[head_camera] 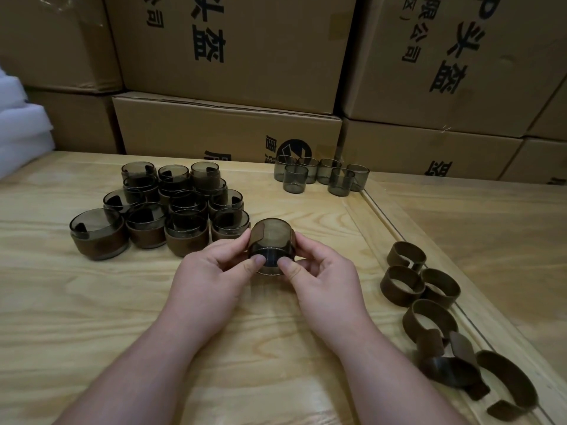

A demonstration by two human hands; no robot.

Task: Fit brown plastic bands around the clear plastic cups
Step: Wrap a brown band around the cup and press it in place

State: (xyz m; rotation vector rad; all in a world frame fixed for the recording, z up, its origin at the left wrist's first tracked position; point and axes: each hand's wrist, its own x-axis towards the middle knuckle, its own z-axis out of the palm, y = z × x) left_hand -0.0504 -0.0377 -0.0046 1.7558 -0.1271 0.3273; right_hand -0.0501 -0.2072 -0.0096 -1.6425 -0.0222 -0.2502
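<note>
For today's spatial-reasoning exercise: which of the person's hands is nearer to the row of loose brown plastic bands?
Right. The right hand is on the side of the loose brown plastic bands; the left hand is farther away, beyond the held cup.

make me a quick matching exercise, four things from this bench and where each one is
Things:
1. banded cups
2. bare cups
3. loose bands
4. cardboard boxes

Places:
a. behind the table
b. far edge, right of centre
c. table's left side, grouped
d. near right, strewn

Pairs: 1-c, 2-b, 3-d, 4-a
</note>
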